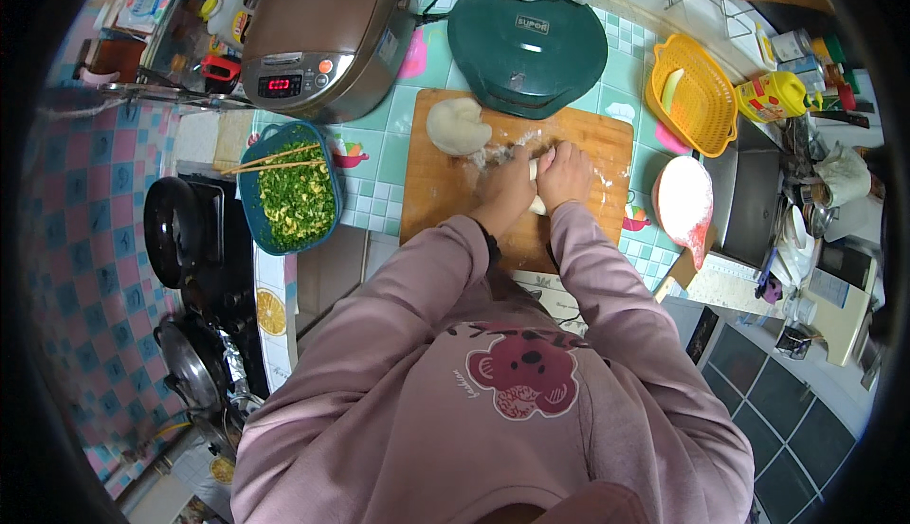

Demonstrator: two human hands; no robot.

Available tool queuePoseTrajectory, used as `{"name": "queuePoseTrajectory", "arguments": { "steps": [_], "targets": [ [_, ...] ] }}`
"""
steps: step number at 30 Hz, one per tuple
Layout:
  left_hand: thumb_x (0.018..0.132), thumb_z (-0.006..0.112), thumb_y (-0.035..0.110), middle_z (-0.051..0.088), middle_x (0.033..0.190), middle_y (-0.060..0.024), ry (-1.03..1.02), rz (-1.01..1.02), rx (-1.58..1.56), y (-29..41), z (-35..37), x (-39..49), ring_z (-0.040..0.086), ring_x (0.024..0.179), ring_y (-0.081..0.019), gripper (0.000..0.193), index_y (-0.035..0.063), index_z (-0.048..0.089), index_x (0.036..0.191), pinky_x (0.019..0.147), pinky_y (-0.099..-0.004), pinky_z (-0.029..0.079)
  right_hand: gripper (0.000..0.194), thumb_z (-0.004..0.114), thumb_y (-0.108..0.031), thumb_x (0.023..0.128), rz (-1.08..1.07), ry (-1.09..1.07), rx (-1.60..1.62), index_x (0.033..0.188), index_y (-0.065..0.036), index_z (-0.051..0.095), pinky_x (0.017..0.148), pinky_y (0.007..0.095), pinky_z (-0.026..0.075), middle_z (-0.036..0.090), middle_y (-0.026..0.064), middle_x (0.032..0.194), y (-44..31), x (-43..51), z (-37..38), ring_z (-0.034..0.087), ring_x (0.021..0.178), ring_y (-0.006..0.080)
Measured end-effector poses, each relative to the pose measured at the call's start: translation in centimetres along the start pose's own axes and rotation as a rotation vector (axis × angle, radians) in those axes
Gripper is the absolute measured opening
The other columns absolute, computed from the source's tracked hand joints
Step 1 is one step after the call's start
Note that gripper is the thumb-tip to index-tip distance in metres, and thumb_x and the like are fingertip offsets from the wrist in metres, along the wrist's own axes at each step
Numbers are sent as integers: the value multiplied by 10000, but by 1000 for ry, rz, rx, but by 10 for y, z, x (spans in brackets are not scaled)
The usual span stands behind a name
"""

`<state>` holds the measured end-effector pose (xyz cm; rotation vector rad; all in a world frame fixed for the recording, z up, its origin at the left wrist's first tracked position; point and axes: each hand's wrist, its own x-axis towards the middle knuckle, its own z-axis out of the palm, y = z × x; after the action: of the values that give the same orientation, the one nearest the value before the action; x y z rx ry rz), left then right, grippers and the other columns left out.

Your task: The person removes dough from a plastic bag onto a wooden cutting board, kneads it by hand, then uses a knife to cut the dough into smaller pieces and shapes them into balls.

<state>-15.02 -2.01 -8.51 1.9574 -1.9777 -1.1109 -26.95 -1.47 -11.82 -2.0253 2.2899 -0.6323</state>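
My left hand [508, 186] and my right hand [566, 174] are side by side on a wooden cutting board [441, 204]. Between them they grip a pale roll of dough [538, 205]; most of it is hidden under the fingers, and one end shows towards me. A larger lump of dough [455, 126], notched on its right side, rests on the board's far left corner. White flour [498, 153] is scattered between that lump and my hands, with more by the board's right edge.
Left of the board, a blue container [250, 220] holds chopped greens [295, 197] under chopsticks [274, 164]. Behind stand a multicooker [323, 19] and a green Supor electric griddle [526, 48]. To the right are a yellow basket [724, 126], a scoop of flour [682, 193] and a cleaver [679, 275].
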Motion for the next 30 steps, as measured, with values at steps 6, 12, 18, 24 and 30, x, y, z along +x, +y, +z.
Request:
{"name": "queuePoseTrajectory", "arguments": {
  "steps": [6, 12, 18, 24, 30],
  "targets": [
    [815, 708, 250, 687, 929, -248, -31, 98, -14, -4, -2, 29, 673, 897, -415, 368, 16, 544, 1046, 770, -509, 524, 246, 570, -293, 897, 91, -11, -29, 846, -54, 596, 758, 490, 458, 620, 156, 903, -1, 19, 2, 587, 848, 362],
    [719, 825, 298, 690, 916, -146, -153, 97, -627, -45, 18, 4, 676, 859, -279, 431, 57, 602, 998, 754, -400, 524, 249, 585, -243, 904, 7, 100, 300, 769, -33, 577, 772, 479, 441, 593, 174, 866, -5, -27, -39, 551, 842, 376],
    [774, 752, 255, 671, 955, -194, -75, 222, -269, -40, 21, -24, 657, 904, -363, 367, 42, 579, 1017, 746, -445, 509, 162, 636, -183, 796, -119, -34, 135, 840, -44, 565, 782, 481, 425, 577, 170, 900, -7, -59, -41, 536, 874, 371],
    [834, 679, 401, 692, 919, -206, -3, 14, -19, 5, 2, 29, 665, 908, -417, 412, 48, 563, 1010, 749, -521, 505, 163, 598, -223, 810, 90, -67, 5, 877, -75, 580, 783, 485, 433, 613, 136, 922, 4, -4, -7, 574, 884, 344],
    [870, 629, 451, 698, 948, -201, -28, 60, 72, 14, -4, 51, 672, 930, -390, 439, 53, 611, 1056, 775, -498, 521, 201, 549, -251, 910, 67, -44, -48, 862, -65, 609, 767, 486, 457, 645, 142, 883, 8, 20, -3, 605, 861, 358]
  ]
}}
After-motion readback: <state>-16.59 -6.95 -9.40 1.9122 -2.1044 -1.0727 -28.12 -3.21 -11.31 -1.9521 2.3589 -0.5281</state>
